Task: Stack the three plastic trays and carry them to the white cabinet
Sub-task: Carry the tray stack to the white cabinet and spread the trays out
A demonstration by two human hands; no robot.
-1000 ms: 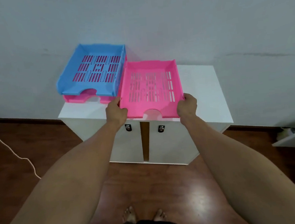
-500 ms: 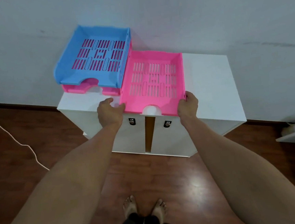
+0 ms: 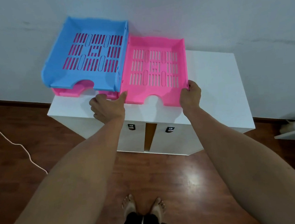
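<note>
A blue slotted tray (image 3: pixel 64 69) sits stacked on a pink tray (image 3: pixel 70 91) at the back left of the white cabinet (image 3: pixel 213 81). Only the lower tray's front edge shows. A second pink tray (image 3: pixel 159 93) lies flat on the cabinet top beside them, touching the blue tray's right wall. My right hand (image 3: pixel 190 97) grips this tray's front right corner. My left hand (image 3: pixel 107 108) rests at its front left corner with the thumb against the tray wall and the fingers loose.
The cabinet stands against a pale wall, with two doors and small handles (image 3: pixel 131 127) below my hands. A white cable (image 3: pixel 21 149) runs over the wooden floor at the left. A low white shelf (image 3: pixel 294 133) is at the right edge. My bare feet show below.
The pink tray has come down flat on the cabinet top and slid back beside the blue tray. My left hand has loosened from the tray's corner. My view has moved closer.
</note>
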